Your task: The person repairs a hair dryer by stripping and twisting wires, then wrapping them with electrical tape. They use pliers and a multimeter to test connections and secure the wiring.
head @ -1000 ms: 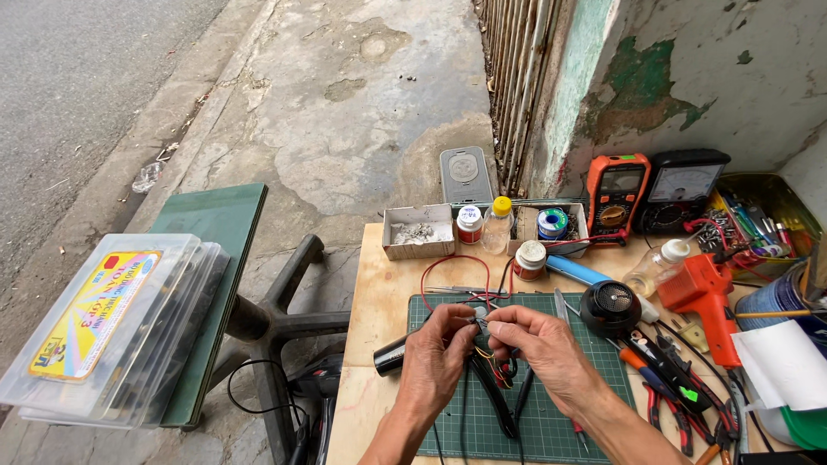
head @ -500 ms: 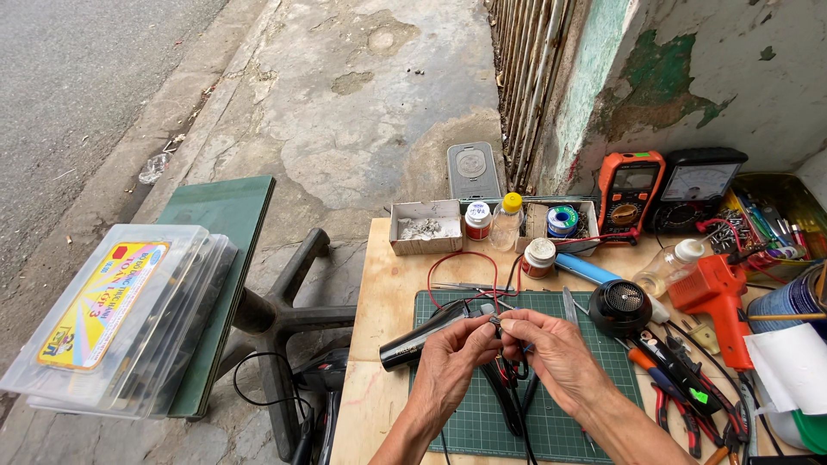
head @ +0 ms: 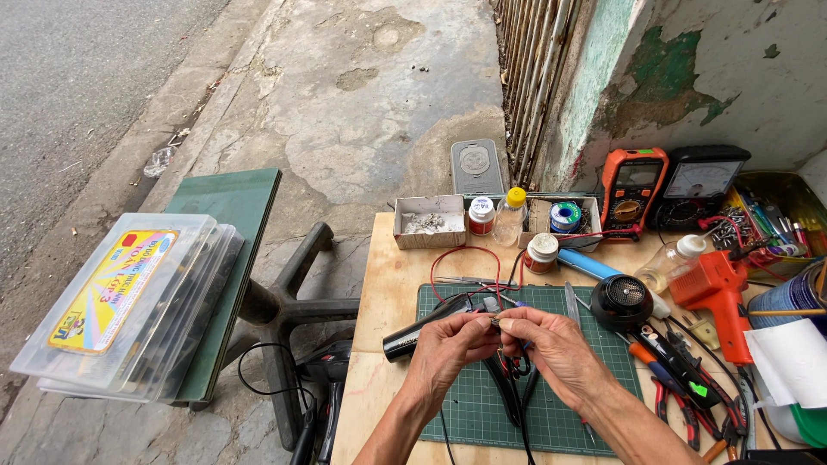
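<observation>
Just below the centre of the frame, the left hand (head: 448,349) and the right hand (head: 551,353) meet fingertip to fingertip over the green cutting mat (head: 465,413). Both are closed in a pinch on a small metal part (head: 497,323) – too small to tell what it is – which sits exactly between the two thumbs and forefingers, slightly above the mat. Dark wires (head: 515,392) hang from under the fingers down toward the lower edge. Just to the left of the left hand lies a black cylindrical tool (head: 413,334), angled across the mat's edge. To the right of the right hand stands a round black holder (head: 622,301) – and further right an orange glue gun (head: 722,293).
</observation>
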